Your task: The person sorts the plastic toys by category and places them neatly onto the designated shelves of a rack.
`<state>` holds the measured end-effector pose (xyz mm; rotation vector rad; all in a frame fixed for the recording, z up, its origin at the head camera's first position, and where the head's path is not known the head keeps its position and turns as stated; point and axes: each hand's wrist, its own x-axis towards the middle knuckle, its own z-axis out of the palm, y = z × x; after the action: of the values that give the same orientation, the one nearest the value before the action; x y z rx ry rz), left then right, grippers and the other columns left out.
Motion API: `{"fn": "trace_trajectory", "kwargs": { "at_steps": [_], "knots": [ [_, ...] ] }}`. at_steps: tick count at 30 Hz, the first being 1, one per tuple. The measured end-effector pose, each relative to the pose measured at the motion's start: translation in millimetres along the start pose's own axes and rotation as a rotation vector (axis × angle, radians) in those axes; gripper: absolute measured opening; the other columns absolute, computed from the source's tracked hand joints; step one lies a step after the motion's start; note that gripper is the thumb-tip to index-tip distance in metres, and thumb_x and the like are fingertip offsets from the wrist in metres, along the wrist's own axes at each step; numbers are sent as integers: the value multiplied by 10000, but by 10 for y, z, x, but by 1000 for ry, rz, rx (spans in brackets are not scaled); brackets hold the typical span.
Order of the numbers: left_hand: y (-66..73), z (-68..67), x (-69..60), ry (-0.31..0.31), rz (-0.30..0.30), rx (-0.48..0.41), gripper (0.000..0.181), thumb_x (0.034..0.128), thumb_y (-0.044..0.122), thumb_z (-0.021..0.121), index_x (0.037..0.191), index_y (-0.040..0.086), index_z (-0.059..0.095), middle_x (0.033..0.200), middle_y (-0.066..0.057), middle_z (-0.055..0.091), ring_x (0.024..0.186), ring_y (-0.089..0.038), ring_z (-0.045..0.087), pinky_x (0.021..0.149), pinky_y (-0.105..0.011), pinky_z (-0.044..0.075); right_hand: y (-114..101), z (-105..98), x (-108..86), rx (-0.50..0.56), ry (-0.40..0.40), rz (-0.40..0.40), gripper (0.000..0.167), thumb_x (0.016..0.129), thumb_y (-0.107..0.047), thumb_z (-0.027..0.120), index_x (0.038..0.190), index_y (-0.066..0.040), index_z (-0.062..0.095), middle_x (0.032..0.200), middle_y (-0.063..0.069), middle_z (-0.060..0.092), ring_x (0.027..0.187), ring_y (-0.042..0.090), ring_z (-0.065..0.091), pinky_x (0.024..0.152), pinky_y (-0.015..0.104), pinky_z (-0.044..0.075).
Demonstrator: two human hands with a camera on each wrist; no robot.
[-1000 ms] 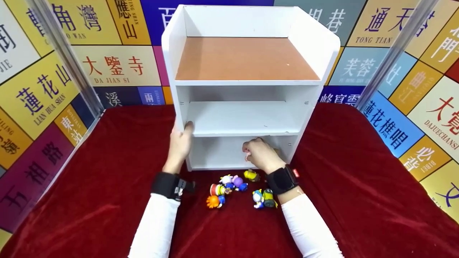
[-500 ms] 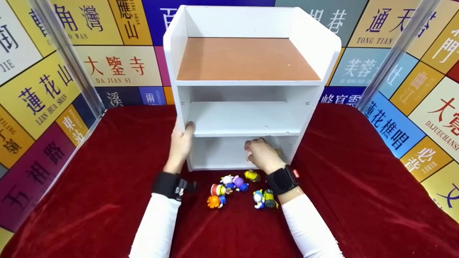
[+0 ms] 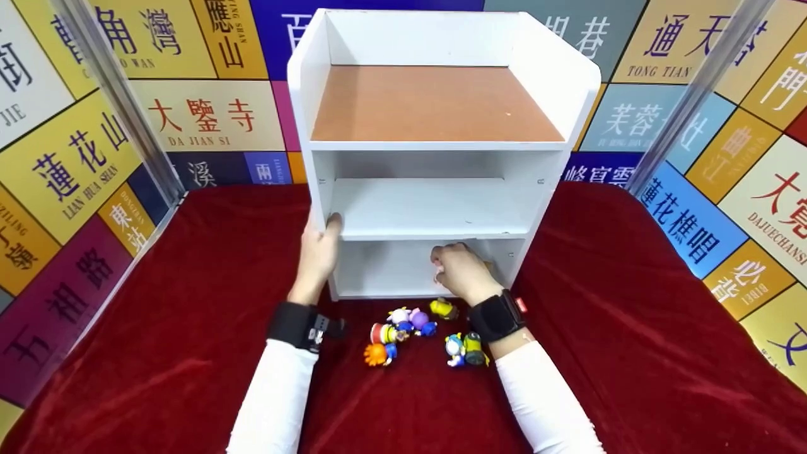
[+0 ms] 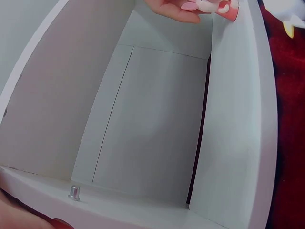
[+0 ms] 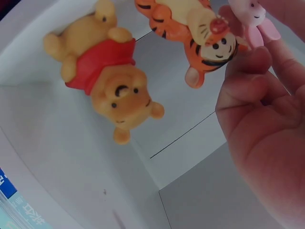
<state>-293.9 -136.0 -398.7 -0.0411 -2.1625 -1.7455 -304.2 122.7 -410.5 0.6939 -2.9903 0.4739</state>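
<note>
Placement seemed underway: right hand [image 3: 463, 271] pinched pink, long-eared plastic figurine [image 5: 249, 13] in bottom compartment [image 3: 384, 268] of white shelf unit [image 3: 432, 145], near orange, black-striped tiger figurine [image 5: 200, 28] (contact unclear). Left hand [image 3: 319, 250] gripped unit's left side panel [image 3: 313, 183]. Next probably needed gentle release.

The white cabinet's [image 3: 406, 145] middle bay [image 3: 422, 205] can be entered from the front, with the left hand [image 3: 320, 251] gripping the side panel at its lower left corner. Below, a passage runs from the left panel, where a small metal pin [image 4: 75, 192] juts inward, across to the right hand [image 3: 463, 271], beyond which the tiger figure [image 5: 167, 26] and bear figure [image 5: 107, 62] crowd the right wall. Outside, a yellow figure [image 3: 443, 309] and purple-headed figure [image 3: 419, 320] obstruct a low approach, leaving bare red cloth [image 3: 423, 391] nearer the person.
</note>
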Motion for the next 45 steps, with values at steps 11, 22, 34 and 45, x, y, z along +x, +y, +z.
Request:
{"fn": "trace_trajectory", "kwargs": {
  "at_steps": [11,22,34,45],
  "knots": [
    [-7,7,6,12,28,12,631,1010,204,462,1595,82,257,1594,-193,378,1473,-336,374,1234,-495,297,4,-14,-3,8,18,24,272,833,-47,750,1095,-30,679,975,104,709,977,300,652,827,421,571],
    [-12,10,3,-1,16,8,644,1015,215,460,1606,106,229,1612,-186,346,1483,-345,355,1236,-507,287,27,-30,-21,-11,58,-16,206,774,-72,787,949,-61,679,901,80,718,881,279,668,776,404,560],
    [-11,1,11,-3,34,10,641,1014,196,451,1603,83,226,1625,-176,324,1495,-333,335,1248,-482,272,-35,-230,-77,22,-5,1,437,800,-159,799,1184,12,677,889,96,735,875,288,681,883,435,558],
    [-6,11,9,6,27,9,640,1012,197,452,1601,77,231,1625,-177,322,1500,-329,328,1256,-460,260,-230,-649,-415,-20,-123,-25,248,825,-243,778,963,-47,713,806,54,701,691,191,618,672,355,543]
  ]
}}
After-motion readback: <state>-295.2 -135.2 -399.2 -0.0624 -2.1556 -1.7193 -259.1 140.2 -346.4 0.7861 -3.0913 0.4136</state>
